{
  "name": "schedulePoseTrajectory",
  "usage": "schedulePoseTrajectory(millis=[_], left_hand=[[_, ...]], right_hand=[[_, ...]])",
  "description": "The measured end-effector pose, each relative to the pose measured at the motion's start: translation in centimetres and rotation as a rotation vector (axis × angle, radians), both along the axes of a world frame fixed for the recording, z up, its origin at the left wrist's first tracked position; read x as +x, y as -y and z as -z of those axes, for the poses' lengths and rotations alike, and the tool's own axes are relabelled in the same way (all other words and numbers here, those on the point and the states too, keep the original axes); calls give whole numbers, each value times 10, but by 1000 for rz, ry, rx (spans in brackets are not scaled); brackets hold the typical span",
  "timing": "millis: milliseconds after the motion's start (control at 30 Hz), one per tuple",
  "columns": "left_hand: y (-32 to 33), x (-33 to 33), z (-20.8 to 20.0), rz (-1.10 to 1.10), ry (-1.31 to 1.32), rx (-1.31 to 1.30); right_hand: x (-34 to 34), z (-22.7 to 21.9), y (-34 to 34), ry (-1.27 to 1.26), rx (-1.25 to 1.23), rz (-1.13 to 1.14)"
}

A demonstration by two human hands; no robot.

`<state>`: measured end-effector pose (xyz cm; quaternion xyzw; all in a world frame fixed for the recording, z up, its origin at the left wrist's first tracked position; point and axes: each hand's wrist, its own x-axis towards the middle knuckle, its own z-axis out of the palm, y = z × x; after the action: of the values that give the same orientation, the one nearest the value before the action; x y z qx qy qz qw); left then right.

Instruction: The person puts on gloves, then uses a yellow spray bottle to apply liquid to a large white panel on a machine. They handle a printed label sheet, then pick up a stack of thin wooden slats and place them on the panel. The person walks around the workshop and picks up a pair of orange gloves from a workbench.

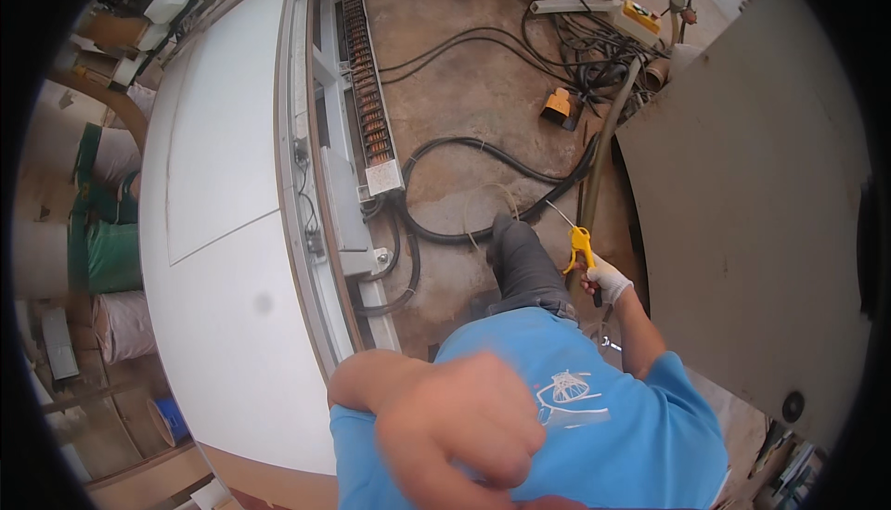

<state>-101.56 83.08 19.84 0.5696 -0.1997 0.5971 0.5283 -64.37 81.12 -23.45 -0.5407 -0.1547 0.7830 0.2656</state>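
Note:
My right hand (608,278) wears a white glove and grips a yellow air blow gun (580,243) with a thin metal nozzle pointing up and left, low beside my leg. My left hand (459,426) is bare, blurred and very close to the camera, with its fingers curled into a fist in front of my blue shirt (603,417); nothing shows in it. My left elbow sticks out toward the big white panel (223,259). My grey trouser leg (522,264) and foot stand on the dusty concrete floor.
The white panel lies on a long machine bed with a rail and a copper-coloured strip (367,92) along its right edge. A large grey board (752,194) stands at my right. Black cables and a hose (464,153) cross the floor, near a yellow-black device (559,106). Rolls (111,259) are stacked at far left.

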Motion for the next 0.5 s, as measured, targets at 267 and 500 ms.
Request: schedulePoseTrajectory(millis=[267,500], left_hand=[[-233,-34,53,-417,-297,-19],[-464,-66,156,134,80,-1387]], right_hand=[[-37,56,-231,-27,-67,94],[11,46,-453,129,-66,150]])
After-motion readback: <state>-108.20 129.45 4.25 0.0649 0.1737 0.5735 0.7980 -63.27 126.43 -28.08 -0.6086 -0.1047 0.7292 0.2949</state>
